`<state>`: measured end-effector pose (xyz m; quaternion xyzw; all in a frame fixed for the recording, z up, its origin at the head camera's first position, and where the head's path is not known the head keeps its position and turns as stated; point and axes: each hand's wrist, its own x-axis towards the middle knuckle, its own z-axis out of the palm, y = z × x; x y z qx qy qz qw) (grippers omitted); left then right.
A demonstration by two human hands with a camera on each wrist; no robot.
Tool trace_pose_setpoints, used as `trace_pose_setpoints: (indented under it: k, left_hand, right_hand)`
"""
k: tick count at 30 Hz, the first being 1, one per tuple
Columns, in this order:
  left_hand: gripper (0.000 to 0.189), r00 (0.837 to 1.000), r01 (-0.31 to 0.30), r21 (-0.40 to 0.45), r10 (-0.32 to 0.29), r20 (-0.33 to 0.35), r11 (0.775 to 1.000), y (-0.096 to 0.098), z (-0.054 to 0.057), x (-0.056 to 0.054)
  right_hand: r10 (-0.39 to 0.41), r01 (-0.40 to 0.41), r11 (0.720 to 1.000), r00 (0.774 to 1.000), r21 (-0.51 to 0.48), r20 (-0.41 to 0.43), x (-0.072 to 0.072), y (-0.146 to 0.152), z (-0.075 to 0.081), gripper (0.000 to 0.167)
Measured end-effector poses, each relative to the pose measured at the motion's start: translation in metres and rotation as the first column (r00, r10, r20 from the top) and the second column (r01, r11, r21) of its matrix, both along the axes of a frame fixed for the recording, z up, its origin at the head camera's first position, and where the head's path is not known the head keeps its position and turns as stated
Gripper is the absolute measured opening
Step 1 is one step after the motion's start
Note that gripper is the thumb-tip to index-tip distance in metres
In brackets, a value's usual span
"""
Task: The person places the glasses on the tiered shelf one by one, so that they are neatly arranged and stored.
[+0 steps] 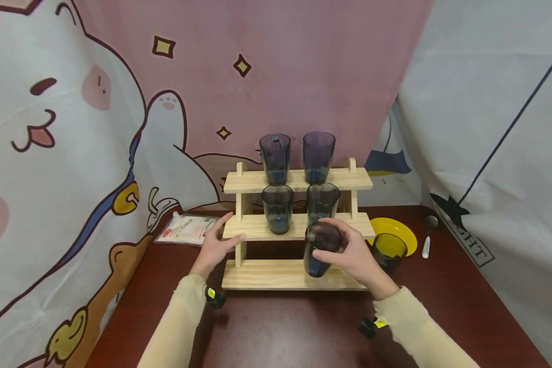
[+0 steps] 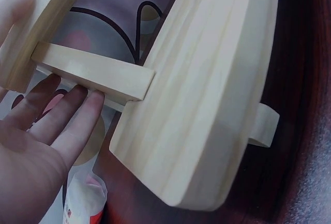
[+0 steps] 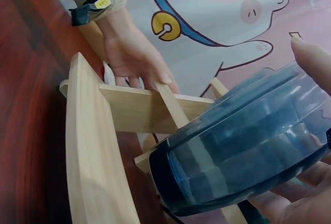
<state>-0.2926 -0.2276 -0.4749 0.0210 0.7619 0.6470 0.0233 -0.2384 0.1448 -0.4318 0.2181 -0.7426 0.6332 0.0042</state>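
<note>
A three-tier wooden display rack [image 1: 276,278] stands on the dark red table. My left hand [image 1: 213,248] holds the left end of its middle tier, thumb on top and the other fingers [image 2: 77,115] below by the side post. My right hand [image 1: 349,258] grips a bluish-grey drinking glass [image 1: 316,263], thumb on one side and fingers on the other. This tilted glass [image 3: 232,146] is in front of the right half of the rack, its base above the bottom tier. Two glasses [image 1: 278,209] stand on the middle tier and two purplish ones [image 1: 319,156] on the top tier.
Right of the rack are a yellow plate [image 1: 407,237], a dark olive glass [image 1: 388,250] in front of it and a spoon [image 1: 427,245] with a white handle. A white plastic packet [image 1: 186,230] lies to the left. Printed cloth [image 1: 303,76] hangs behind.
</note>
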Motion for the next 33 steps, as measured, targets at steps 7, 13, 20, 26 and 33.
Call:
trace_pose_setpoints:
  k: [7,13,20,26,33]
  left_hand:
    - [0.085,1.0,-0.002,0.001,0.002,-0.006,1.0,0.0,0.001,0.001]
    - [0.086,1.0,-0.001,0.006,0.001,-0.002,1.0,-0.003,-0.01,-0.009]
    - [0.089,1.0,-0.003,0.023,0.003,-0.026,1.0,-0.007,-0.027,-0.018]
    - [0.087,0.999,-0.008,0.025,0.01,-0.051,1.0,-0.006,-0.027,-0.016]
    - [0.086,0.997,-0.017,0.027,0.019,-0.073,1.0,-0.007,-0.028,-0.016]
  right_hand:
    - [0.013,-0.013,1.0,1.0,0.028,-0.006,-0.004,-0.018,-0.006,0.073]
    - [0.025,-0.026,0.999,0.999,0.035,0.022,-0.008,-0.033,-0.011,0.076]
    - [0.031,-0.033,0.998,0.999,0.045,0.038,-0.01,-0.047,-0.014,0.075]
    - [0.06,-0.062,0.997,0.997,0.034,0.039,-0.013,-0.058,-0.02,0.078]
    - [0.069,-0.07,0.997,0.997,0.013,0.032,-0.014,-0.067,-0.027,0.078]
